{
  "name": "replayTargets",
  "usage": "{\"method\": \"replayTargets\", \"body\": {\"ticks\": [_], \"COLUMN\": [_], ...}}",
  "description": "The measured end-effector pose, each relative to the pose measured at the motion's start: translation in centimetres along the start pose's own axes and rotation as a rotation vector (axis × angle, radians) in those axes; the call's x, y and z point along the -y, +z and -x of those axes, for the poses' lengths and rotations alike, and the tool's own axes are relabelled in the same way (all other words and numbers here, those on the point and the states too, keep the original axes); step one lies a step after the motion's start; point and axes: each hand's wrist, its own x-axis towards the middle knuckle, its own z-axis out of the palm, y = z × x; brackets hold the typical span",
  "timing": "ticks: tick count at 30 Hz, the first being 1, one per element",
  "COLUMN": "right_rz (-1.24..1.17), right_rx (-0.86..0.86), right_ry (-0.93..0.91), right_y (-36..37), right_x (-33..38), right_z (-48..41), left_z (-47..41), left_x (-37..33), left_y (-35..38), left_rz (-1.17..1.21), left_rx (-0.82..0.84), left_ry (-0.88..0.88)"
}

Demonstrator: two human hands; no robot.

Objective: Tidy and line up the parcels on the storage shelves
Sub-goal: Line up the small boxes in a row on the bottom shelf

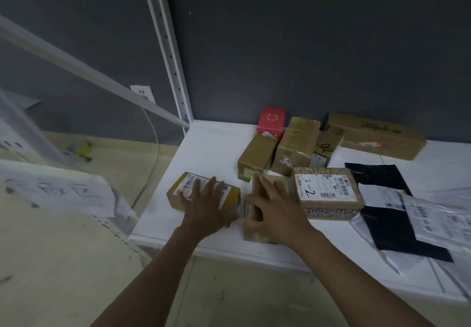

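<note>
Just left of the parcel marked 3-2 [328,194] on the shelf [204,148], a narrow brown parcel [254,191] is held by the right hand [276,208], fingers [263,186] stretched over it and thumb seemingly curled round its side. Further left, a labelled parcel [184,186] is pressed under the flat, spread fingers of the left hand [206,203]. Behind the marked parcel, brown boxes [298,143] and a red box [271,120] are grouped.

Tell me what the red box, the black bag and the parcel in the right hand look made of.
Red box: probably coated card, smooth, crisp edges. Black bag: thin plastic film, lying flat, creased. Brown parcel the right hand grips: matte cardboard, likely, raw brown.
</note>
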Motion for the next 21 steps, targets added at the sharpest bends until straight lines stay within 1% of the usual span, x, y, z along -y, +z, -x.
{"method": "replayTargets", "body": {"ticks": [1,3,4,6,8,10,12,13,14,15,17,18,21], "right_rz": [0.003,0.045,0.080,0.117,0.153,0.139,0.099,0.081,0.036,-0.016,-0.127,-0.163,-0.248], "right_rx": [-0.009,-0.026,-0.041,-0.097,-0.193,-0.279,-0.288,-0.261,-0.211,-0.168,-0.041,0.010,0.107], "right_ry": [-0.015,-0.045,-0.055,-0.065,-0.134,-0.219,-0.308,-0.349,-0.378,-0.376,-0.285,-0.259,-0.243], "right_y": [-0.1,-0.1,-0.2,-0.1,0.2,1.0,2.1,2.5,2.6,2.7,3.1,3.6,5.6], "right_x": [-0.1,-0.9,-1.5,-2.6,-2.9,-2.4,-1.1,-0.3,0.5,1.2,1.8,2.1,2.9], "right_z": [-0.1,-0.3,-0.4,-0.6,-0.5,-0.6,-0.5,-0.5,-0.4,-0.3,-0.4,-0.5,-0.7], "left_z": [0.4,1.3,2.0,2.7,3.3,4.0,4.8,5.2,5.5,5.8,6.4,6.7,6.8], "left_x": [-0.5,-0.6,-0.6,0.5,1.3,1.9,2.7,3.4,3.9,4.6,5.6,5.7,5.3], "left_y": [-0.3,0.2,0.5,1.4,1.6,1.0,0.4,0.5,0.6,1.0,1.4,1.5,2.0], "left_rz": [0.000,0.041,0.060,0.133,0.224,0.370,0.432,0.430,0.400,0.391,0.490,0.532,0.587], "left_rx": [-0.011,0.004,0.028,0.010,-0.043,-0.006,0.000,-0.043,-0.120,-0.173,-0.125,-0.051,0.050], "left_ry": [-0.026,-0.025,-0.012,0.055,0.129,0.160,0.164,0.149,0.141,0.130,0.028,-0.002,-0.016]}}
